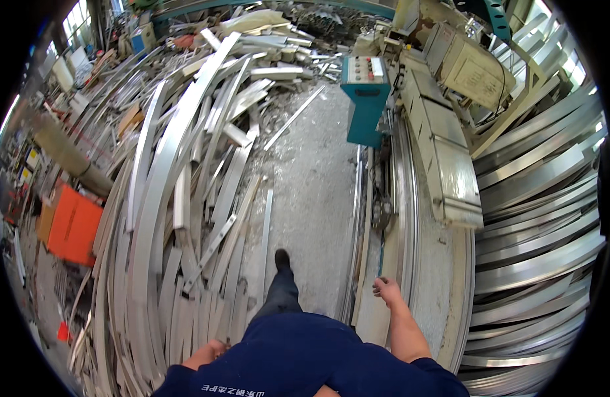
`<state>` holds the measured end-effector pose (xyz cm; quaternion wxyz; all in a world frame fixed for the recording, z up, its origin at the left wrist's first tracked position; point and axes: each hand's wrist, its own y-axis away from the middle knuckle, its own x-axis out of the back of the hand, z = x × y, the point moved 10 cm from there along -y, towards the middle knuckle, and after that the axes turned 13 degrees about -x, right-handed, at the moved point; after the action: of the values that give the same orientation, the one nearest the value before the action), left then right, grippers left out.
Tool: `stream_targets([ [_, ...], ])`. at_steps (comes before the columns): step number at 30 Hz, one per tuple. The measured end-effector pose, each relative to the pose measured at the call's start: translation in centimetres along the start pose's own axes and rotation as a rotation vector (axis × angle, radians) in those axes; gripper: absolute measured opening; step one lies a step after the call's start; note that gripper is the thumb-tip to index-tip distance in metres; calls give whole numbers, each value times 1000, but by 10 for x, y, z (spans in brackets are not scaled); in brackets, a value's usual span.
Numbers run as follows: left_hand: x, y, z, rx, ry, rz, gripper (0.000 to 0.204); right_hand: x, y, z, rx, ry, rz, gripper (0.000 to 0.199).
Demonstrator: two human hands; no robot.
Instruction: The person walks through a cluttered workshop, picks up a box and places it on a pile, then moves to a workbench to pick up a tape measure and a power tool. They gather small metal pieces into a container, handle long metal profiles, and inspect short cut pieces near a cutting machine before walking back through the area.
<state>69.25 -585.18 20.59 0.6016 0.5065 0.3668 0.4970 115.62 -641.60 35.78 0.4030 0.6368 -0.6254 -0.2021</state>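
Your right hand [385, 290], lower right, curls loosely, empty, probably relaxed mid-stride; whether your left hand [213, 351] grips, I can't tell.

Long silvery bars [160, 175] in a loose, overlapping heap at left; parallel metal rails [403, 198] at right.

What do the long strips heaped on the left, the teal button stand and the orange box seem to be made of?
Long strips: bare metal, perhaps aluminium or steel, from their silvery sheen.
Teal button stand: probably painted metal, its colour even, edges crisp.
Orange box: unclear; flat, evenly coloured sides suggest plastic or card.
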Motion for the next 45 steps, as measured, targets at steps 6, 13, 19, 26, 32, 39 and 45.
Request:
stream_targets([
  [6,143,-70,210,-150,175,166,36,-28,-67,6,-425,632,-203,40],
  [13,316,-53,569,-583,146,476,37,-2,-146,-123,-449,128,38,40],
  [19,414,-108,744,-692,-52,565,33,-3,-285,-283,-234,416,30,47],
  [26,443,-83,797,-307,-24,312,32,-102,-358,-673,344,722,-27,49],
  [32,493,-104,884,-182,0,266,31,-165,-374,-942,687,715,-138,39],
  [39,599,-227,1034,-179,-39,219,29,-179,-471,-1115,677,632,-49,36],
  [45,737,-336,1257,-376,-307,293,28,-152,-528,-1210,551,693,109,36],
])
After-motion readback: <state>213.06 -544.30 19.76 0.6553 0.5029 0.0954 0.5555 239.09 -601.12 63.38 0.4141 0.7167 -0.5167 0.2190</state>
